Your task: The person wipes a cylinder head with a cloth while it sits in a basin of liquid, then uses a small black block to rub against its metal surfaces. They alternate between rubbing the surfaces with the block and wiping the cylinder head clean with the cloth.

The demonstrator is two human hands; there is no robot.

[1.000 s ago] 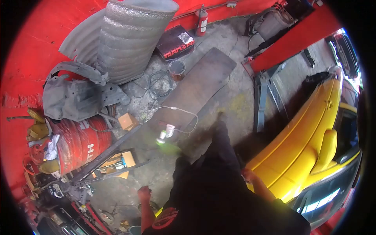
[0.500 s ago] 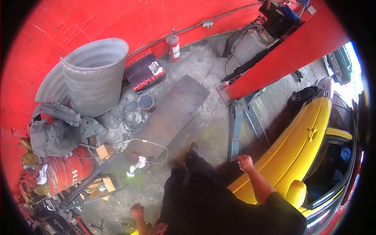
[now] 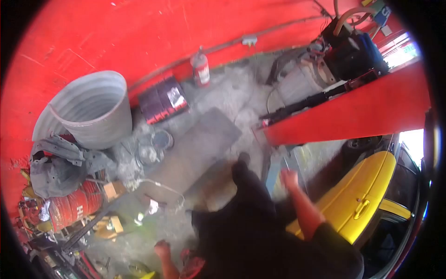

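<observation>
My right hand [image 3: 289, 179] is held out in front of me, its fingers curled in. Something small may be in it, but motion blur hides what. It is above the floor, near a blue-grey metal lift arm [image 3: 275, 174] and left of the yellow car door [image 3: 360, 190]. My left hand [image 3: 161, 249] hangs low at my side with its fingers closed, and nothing shows in it. Above it on the floor stands a small white-and-green lamp or tool [image 3: 139, 218] with a white cord. My dark shoe [image 3: 242, 159] is at the edge of a dark flat board [image 3: 209, 135].
A red post [image 3: 344, 116] rises at the right beside machinery [image 3: 320, 67]. Along the red wall are a fire extinguisher [image 3: 200, 67], a dark case [image 3: 163, 100] and a large grey ribbed tub [image 3: 95, 109]. A red drum [image 3: 76, 207] and cardboard box [image 3: 109, 226] are at left.
The view has shifted and turned with my step; floor objects now sit further left and the red post looks larger. My foot has moved forward beside the board. Both hands stay curled.
</observation>
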